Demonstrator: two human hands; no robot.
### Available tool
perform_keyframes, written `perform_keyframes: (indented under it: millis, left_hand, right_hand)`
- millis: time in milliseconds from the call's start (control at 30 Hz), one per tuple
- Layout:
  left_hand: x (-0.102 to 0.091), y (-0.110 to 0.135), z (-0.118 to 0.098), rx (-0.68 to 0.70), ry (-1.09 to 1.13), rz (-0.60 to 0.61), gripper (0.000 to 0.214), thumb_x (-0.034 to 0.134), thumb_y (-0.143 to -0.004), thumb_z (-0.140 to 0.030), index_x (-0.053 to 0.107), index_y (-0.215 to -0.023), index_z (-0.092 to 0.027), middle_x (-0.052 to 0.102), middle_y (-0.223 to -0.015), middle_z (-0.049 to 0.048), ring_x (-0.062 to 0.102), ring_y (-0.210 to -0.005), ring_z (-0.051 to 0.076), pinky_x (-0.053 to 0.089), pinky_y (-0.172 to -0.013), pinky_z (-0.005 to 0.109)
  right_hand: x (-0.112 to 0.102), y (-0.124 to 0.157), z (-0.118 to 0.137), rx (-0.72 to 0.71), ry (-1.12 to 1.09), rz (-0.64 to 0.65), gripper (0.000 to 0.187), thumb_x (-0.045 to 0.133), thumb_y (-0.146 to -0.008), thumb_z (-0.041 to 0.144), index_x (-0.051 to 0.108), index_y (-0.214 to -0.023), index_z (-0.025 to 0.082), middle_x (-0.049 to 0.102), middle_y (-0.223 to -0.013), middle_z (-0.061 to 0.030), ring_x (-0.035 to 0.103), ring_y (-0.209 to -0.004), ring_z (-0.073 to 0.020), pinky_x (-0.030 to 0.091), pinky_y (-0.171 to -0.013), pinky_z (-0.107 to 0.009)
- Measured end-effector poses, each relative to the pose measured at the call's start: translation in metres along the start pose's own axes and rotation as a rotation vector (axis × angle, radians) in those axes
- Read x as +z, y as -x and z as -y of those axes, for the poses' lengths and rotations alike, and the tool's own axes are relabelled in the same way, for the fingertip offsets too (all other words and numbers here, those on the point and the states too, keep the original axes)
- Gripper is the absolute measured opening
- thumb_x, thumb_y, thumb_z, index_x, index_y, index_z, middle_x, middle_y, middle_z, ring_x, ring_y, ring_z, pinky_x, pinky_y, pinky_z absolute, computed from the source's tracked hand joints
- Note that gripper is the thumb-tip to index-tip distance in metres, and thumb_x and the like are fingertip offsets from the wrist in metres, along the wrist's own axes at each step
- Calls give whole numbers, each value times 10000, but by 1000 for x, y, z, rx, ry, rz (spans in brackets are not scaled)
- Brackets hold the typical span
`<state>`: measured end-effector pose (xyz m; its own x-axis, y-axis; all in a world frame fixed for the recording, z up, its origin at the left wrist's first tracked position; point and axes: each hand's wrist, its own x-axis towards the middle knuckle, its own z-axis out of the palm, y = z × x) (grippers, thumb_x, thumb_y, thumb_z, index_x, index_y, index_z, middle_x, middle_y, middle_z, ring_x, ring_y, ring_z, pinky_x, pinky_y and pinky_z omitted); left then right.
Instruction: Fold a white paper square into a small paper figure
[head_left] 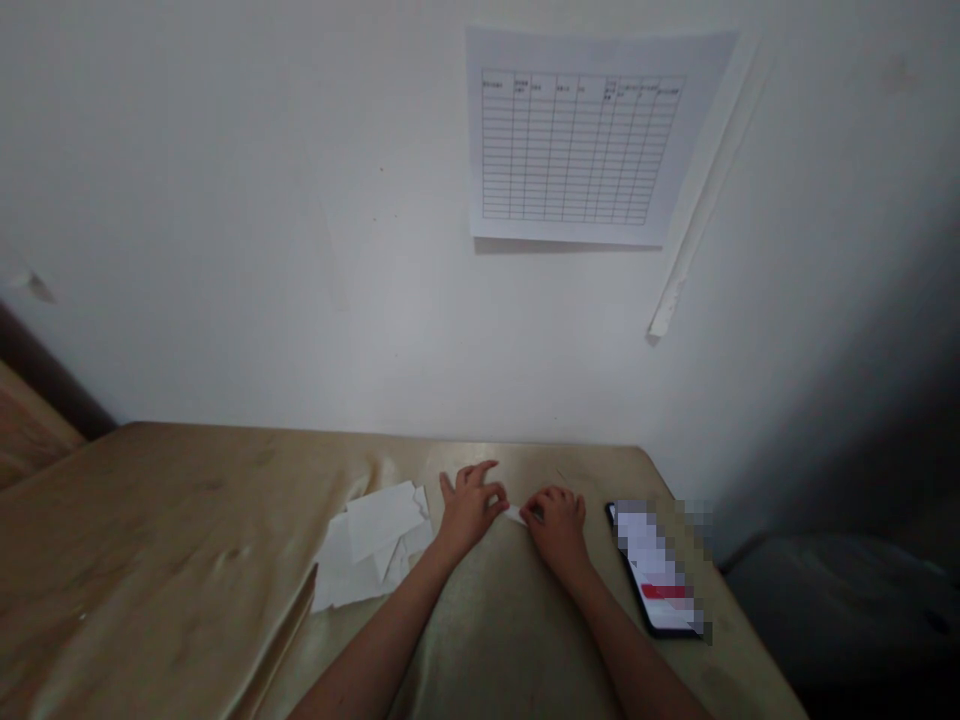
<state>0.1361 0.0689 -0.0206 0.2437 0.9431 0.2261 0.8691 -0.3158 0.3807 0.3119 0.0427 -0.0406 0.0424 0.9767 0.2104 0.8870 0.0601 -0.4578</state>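
Between my two hands is a small piece of white paper (514,514), low over the table or touching it. My left hand (472,505) pinches its left end between thumb and forefinger, the other fingers raised and spread. At the opposite end, my right hand (556,520) grips the paper with its fingertips, the remaining fingers curled. The fingers hide most of the paper's ends. Just left of my left forearm lies a loose pile of white paper sheets (386,528), some with torn edges.
The table (225,520) wears a shiny tan cover with creases at its left. A smartphone (656,570) lies to the right of my right forearm, its screen lit and partly blurred. On the white wall behind hang a printed table sheet (577,150) and a slanting cable cover (697,220).
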Motion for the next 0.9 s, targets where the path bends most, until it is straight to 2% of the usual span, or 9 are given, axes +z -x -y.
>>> perform_keyframes:
  millis: [233, 567, 767, 900]
  left_hand:
    - [0, 1, 1, -16, 5, 41, 154, 719, -826, -337, 700, -977, -361, 362, -1571, -49, 318, -1404, 334, 114, -1090, 776]
    - [-4, 7, -3, 25, 16, 23, 67, 731, -805, -294, 717, -864, -321, 385, -1564, -58, 307, -1406, 340, 74, -1091, 782]
    - [-8, 9, -6, 54, 50, 94, 58, 757, -771, -296, 731, -815, -324, 359, -1575, -72, 280, -1420, 351, 91, -1086, 779]
    - [-8, 10, -8, 38, 47, 98, 163, 772, -760, -286, 735, -904, -352, 337, -1584, -40, 268, -1431, 350, 105, -1092, 769]
  right_hand:
    - [0, 0, -1, -1, -3, -17, 131, 634, -861, 342, 718, -934, 272, 671, -1088, -52, 504, -1134, -271, 178, -1091, -513]
    - [-3, -8, -11, -8, 41, -83, 125, 660, -865, 379, 712, -906, 273, 667, -1064, -43, 499, -1131, -275, 109, -1104, -556]
    - [-8, -14, -10, 13, 170, -175, 238, 672, -860, 433, 686, -1011, 250, 655, -1089, -74, 500, -1124, -291, 93, -1108, -589]
    - [-11, -12, -3, 42, 269, -206, 269, 651, -873, 454, 682, -977, 208, 656, -1060, -112, 505, -1097, -308, 92, -1107, -605]
